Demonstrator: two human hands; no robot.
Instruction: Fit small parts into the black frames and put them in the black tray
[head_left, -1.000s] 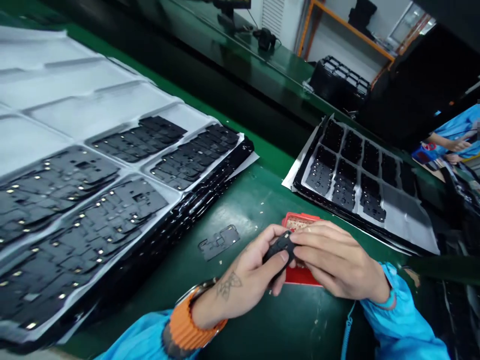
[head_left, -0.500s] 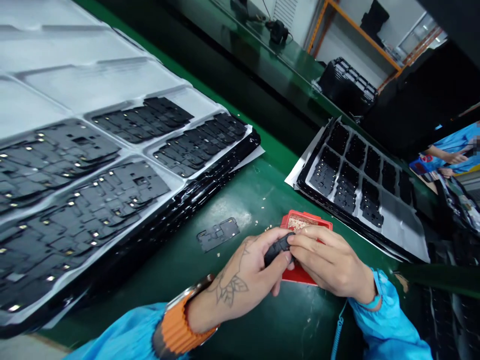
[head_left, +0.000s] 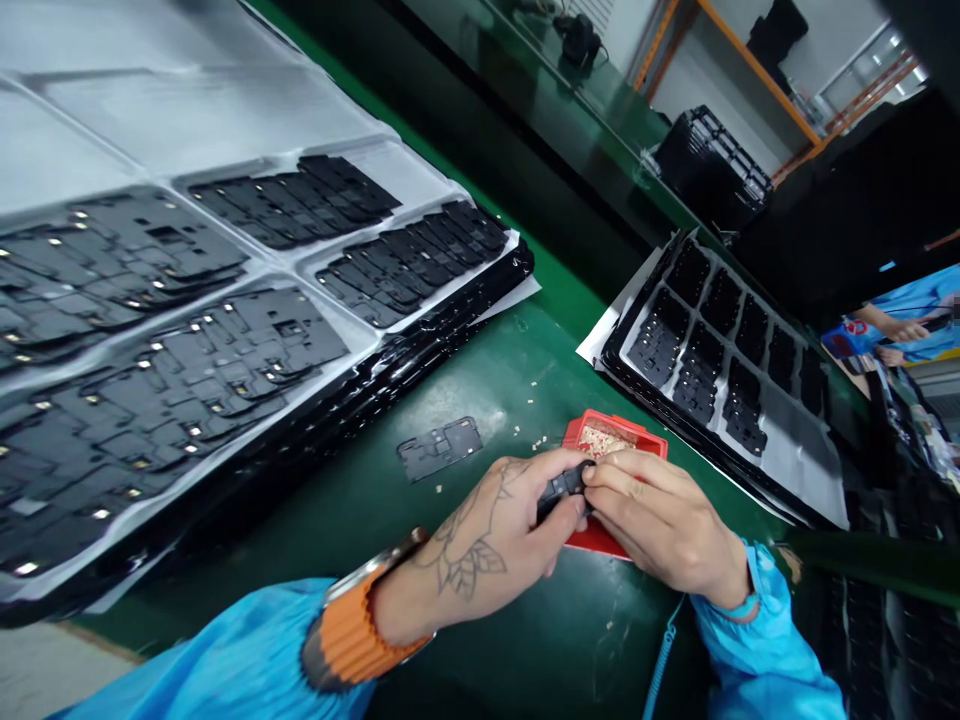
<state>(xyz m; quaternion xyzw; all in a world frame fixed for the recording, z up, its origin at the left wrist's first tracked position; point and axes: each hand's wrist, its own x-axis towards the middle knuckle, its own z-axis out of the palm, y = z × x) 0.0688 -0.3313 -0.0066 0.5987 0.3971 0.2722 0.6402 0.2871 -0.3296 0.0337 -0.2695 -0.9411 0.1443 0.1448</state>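
Observation:
My left hand, tattooed and with an orange watch strap at the wrist, pinches a small black plastic part. My right hand grips the same part from the other side, and the fingers hide most of it. Under both hands lies a red tray holding small pale bits. To the left on the green mat rests a flat black perforated plate, apart from my hands.
On the left, a large white tray holds stacks of black plates. On the right, a black tray holds rows of similar parts. Stacked black trays stand beyond, and a co-worker's arm shows at far right.
The whole view has shifted up and to the right as my head turned. Both hands still hold the black part, which now shows less between my fingers.

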